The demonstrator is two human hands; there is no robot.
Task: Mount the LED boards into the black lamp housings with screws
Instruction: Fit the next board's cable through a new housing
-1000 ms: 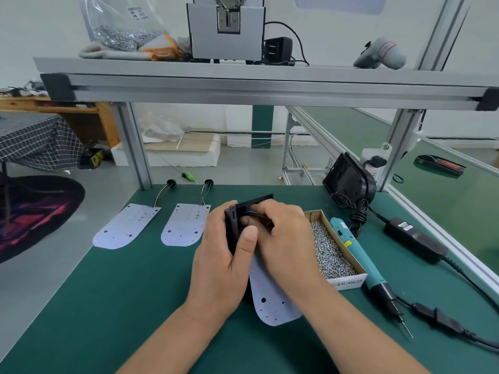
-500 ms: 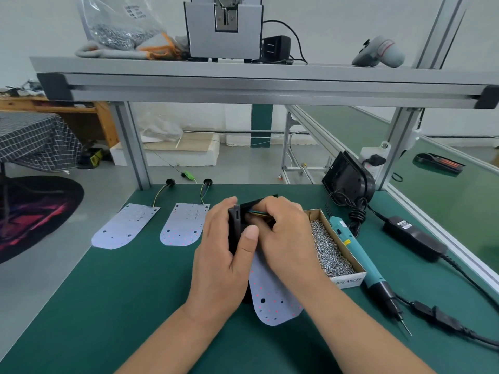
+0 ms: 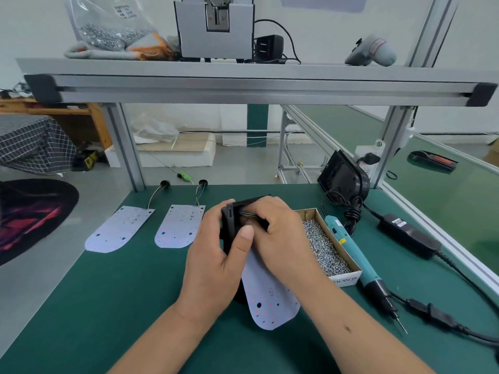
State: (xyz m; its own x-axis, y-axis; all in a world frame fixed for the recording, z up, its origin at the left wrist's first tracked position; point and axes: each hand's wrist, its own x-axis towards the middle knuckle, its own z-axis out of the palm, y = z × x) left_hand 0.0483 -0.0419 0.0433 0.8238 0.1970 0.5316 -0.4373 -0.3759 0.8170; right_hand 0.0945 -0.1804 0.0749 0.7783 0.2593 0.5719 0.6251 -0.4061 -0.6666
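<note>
My left hand [image 3: 216, 263] grips a black lamp housing [image 3: 231, 220] held upright over the green bench, thumb across its front. My right hand [image 3: 280, 238] pinches the coloured wires [image 3: 247, 214] at the housing's top edge. A white LED board [image 3: 270, 300] hangs from those wires below my hands, tilted, its lower end near the mat. Two more LED boards [image 3: 118, 229] [image 3: 179, 225] with wire tails lie flat at the left. An open cardboard box of screws [image 3: 324, 249] stands right of my hands, with a teal electric screwdriver [image 3: 356, 263] beside it.
The screwdriver's black power supply [image 3: 407, 234] and cable lie at the right. Another black housing [image 3: 341, 175] leans against the right frame post. An aluminium shelf [image 3: 243, 82] overhead carries a bag of screws, a grey machine and a glove. The bench's left edge [image 3: 78, 260] drops to the floor.
Both hands stay on the housing and wires; the right hand's fingers shifted slightly at the top edge. The hanging board barely moved.
</note>
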